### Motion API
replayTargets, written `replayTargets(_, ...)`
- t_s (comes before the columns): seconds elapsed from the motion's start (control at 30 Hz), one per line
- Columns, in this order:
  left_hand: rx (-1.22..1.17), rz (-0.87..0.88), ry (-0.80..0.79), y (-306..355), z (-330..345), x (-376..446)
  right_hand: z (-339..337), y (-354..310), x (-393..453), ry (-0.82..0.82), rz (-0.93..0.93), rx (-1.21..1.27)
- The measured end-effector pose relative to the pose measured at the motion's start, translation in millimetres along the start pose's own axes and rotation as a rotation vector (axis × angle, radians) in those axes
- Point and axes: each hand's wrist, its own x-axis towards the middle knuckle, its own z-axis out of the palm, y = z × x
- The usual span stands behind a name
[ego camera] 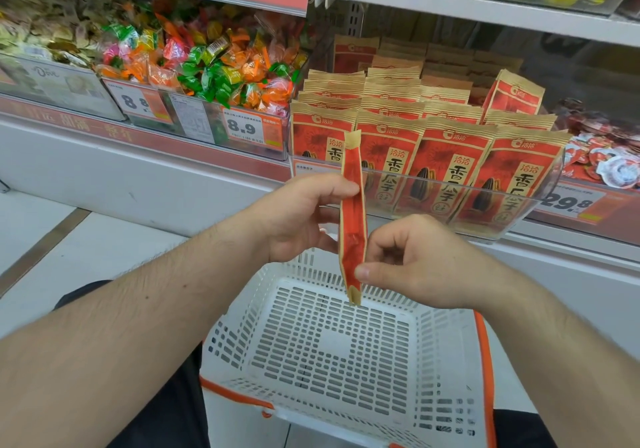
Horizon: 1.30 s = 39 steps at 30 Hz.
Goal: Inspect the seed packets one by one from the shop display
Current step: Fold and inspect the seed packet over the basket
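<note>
Head view: one seed packet (pixel 353 219), red and tan, held edge-on and upright above a white slotted basket (pixel 332 340). Left hand (pixel 298 219) grips its upper half, thumb on the near edge. Right hand (pixel 408 260) pinches its lower part, fingers (pixel 363 271) curled round it. Behind, rows of matching packets (pixel 433 170) stand in a clear display tray (pixel 540 198) on the shelf. Bin of wrapped candies (pixel 214 66) to the left.

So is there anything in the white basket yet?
No, the white basket shows only its bare slotted floor; the seed packet is held above it.
</note>
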Motion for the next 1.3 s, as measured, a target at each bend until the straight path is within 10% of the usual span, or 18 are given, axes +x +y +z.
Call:
replayTargets(0.33, -0.202, -0.056, -0.133, -3.0, 5.5, -2.4, -7.8, 7.9, 7.8, 0.373, 0.096, 0.41)
replayTargets(0.83, -0.121, 0.182, 0.113, -3.8, 10.6, -2.2, 3.2, 6.1, 11.5, 0.456, 0.155, 0.406)
replayTargets(1.3, -0.218, 0.114, -0.014, 1.1, 6.9, -4.8, -9.1, -1.3, 6.2, 0.515, 0.101, 0.601)
